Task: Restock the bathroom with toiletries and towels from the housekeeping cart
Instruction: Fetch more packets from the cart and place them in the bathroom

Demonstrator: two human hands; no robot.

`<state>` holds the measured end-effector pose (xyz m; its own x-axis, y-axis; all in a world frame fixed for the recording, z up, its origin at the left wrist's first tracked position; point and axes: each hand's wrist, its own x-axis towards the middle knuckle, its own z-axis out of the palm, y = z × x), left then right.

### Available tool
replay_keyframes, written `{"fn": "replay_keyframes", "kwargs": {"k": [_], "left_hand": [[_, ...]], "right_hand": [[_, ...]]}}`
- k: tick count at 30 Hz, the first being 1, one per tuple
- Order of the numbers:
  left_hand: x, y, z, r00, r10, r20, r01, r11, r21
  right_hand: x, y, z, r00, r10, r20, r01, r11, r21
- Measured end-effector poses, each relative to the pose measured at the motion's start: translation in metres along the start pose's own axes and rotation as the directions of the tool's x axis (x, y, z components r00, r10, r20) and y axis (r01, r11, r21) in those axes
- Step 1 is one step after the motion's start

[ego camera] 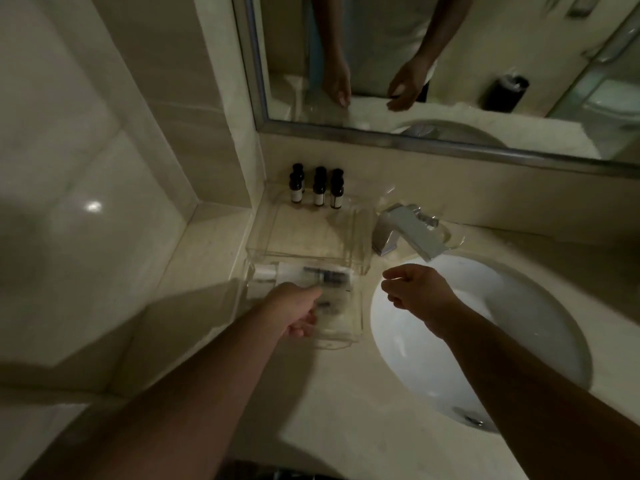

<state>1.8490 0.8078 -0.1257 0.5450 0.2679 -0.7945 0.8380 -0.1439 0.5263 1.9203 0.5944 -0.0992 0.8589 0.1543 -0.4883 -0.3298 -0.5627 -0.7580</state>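
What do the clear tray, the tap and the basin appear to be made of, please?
The clear tray looks like glossy acrylic or similar plastic: see-through walls with bright edges. The tap appears polished chromed metal, mirror-like with sharp highlights. The basin seems glazed white ceramic, smooth and shiny, though dim light leaves that open.

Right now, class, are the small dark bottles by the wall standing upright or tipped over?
Upright. The dark bottles stand on their bases in a row at the back of the clear tray, caps up.
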Motion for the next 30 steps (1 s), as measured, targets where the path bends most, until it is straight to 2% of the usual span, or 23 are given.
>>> {"fn": "replay_keyframes", "kwargs": {"k": [2, 4, 6, 9, 12, 16, 19, 21, 23, 27, 30], "left_hand": [[-0.01, 0.017, -0.004, 0.995, 0.095, -0.04, -0.093, 0.995, 0.04], [-0.016, 0.033, -0.003, 0.97, 0.225, -0.089, -0.207, 0.963, 0.17], [-0.02, 0.049, 0.003, 0.929, 0.358, -0.09, -0.3, 0.875, 0.38], [-0.03, 0.068, 0.021, 0.875, 0.483, -0.037, -0.396, 0.758, 0.518], [-0.041, 0.078, 0.04, 0.858, 0.514, -0.006, -0.422, 0.711, 0.563], [-0.07, 0.093, 0.061, 0.808, 0.582, 0.093, -0.49, 0.576, 0.654], [-0.107, 0.114, 0.071, 0.722, 0.655, 0.222, -0.561, 0.367, 0.742], [-0.136, 0.133, 0.074, 0.651, 0.723, 0.233, -0.559, 0.248, 0.791], [-0.166, 0.151, 0.078, 0.584, 0.781, 0.222, -0.548, 0.177, 0.817], [-0.226, 0.173, 0.099, 0.503, 0.822, 0.268, -0.56, 0.073, 0.825], [-0.263, 0.174, 0.121, 0.448, 0.85, 0.279, -0.603, 0.057, 0.796]], "right_hand": [[-0.007, -0.012, -0.007, 0.999, -0.05, -0.019, 0.049, 0.997, -0.051], [-0.014, -0.023, -0.014, 0.992, -0.123, -0.016, 0.118, 0.978, -0.173], [-0.021, -0.032, -0.023, 0.985, -0.174, -0.002, 0.162, 0.923, -0.349], [-0.034, -0.028, -0.038, 0.98, -0.19, -0.052, 0.136, 0.845, -0.518], [-0.055, -0.011, -0.057, 0.981, -0.141, -0.132, 0.043, 0.827, -0.561], [-0.091, 0.009, -0.097, 0.967, -0.118, -0.227, -0.047, 0.791, -0.61], [-0.121, 0.012, -0.139, 0.956, -0.075, -0.283, -0.153, 0.698, -0.699], [-0.144, 0.005, -0.168, 0.944, -0.071, -0.323, -0.212, 0.621, -0.755], [-0.171, -0.006, -0.195, 0.918, -0.104, -0.382, -0.25, 0.595, -0.764], [-0.238, -0.017, -0.236, 0.843, -0.201, -0.499, -0.3, 0.595, -0.746], [-0.296, -0.017, -0.259, 0.79, -0.248, -0.56, -0.334, 0.592, -0.733]]}}
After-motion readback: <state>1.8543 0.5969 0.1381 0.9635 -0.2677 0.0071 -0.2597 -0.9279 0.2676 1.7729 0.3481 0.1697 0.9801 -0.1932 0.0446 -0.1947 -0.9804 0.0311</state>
